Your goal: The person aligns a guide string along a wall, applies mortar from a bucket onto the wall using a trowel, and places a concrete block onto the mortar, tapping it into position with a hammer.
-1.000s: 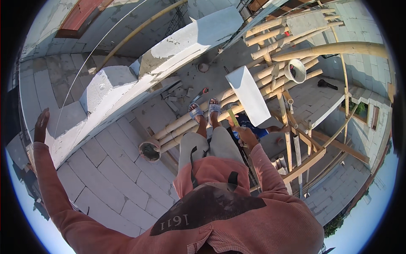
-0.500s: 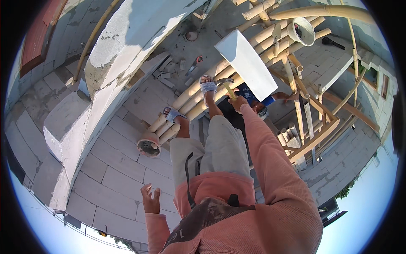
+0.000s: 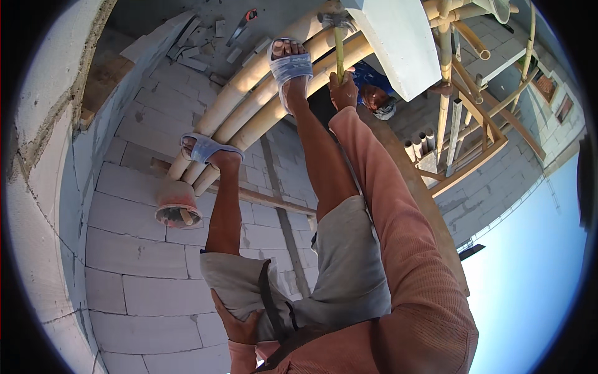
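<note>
My right hand is closed round the yellow handle of a hammer. The hammer's metal head lies over the bamboo poles, close to the near-left end of a long white block; whether it touches either I cannot tell. My left hand rests against my left thigh on the grey shorts, thumb and fingers apart, holding nothing. Both my feet, in blue-grey sandals, stand on the poles.
Below the block is another person in a blue shirt. A reddish bucket sits at the poles' near end. Bamboo and timber scaffolding stands right, a plastered wall left. A red-handled saw lies among block scraps below.
My left hand has come from the air onto my thigh. My view has shifted closer to the poles, and the hammer, still in my right hand, is nearer the block's end.
</note>
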A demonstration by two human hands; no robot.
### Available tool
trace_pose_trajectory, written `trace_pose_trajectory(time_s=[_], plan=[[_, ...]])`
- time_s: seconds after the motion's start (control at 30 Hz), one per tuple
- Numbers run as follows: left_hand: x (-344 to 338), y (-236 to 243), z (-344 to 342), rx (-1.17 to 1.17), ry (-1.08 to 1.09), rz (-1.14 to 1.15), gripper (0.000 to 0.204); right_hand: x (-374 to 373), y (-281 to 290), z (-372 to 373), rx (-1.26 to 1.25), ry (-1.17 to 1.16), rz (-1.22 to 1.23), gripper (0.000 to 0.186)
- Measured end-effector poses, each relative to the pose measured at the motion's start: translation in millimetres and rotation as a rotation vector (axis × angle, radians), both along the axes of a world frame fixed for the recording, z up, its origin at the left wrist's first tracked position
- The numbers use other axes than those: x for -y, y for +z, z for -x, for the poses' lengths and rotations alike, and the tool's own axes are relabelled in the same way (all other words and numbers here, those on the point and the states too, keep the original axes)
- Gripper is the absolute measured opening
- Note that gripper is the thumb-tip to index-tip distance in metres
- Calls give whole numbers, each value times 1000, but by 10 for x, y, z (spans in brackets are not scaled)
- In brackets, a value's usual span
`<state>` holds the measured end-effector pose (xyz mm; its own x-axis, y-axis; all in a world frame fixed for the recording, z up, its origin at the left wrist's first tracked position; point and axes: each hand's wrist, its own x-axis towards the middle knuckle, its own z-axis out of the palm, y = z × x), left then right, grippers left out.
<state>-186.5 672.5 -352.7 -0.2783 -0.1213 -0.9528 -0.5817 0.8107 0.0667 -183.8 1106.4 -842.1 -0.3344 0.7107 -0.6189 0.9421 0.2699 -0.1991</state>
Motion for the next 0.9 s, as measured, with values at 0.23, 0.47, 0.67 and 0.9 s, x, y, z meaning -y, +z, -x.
trace_pose_trajectory(time_s=[0.23,0.47,0.67,0.9], plan=[[260,36,-50,-40,-104,-19,112,61,-474,-71,334,234,4,58],[392,-67,-142,-33,500,54,89,119,-270,252,767,449,68,78],[931,-501,-619,-44,1075,256,79,525,126,490,688,662,-147,55],[2776,-2185,-1934,-344,1198,432,63,1490,597,979,33,1070,6,44]])
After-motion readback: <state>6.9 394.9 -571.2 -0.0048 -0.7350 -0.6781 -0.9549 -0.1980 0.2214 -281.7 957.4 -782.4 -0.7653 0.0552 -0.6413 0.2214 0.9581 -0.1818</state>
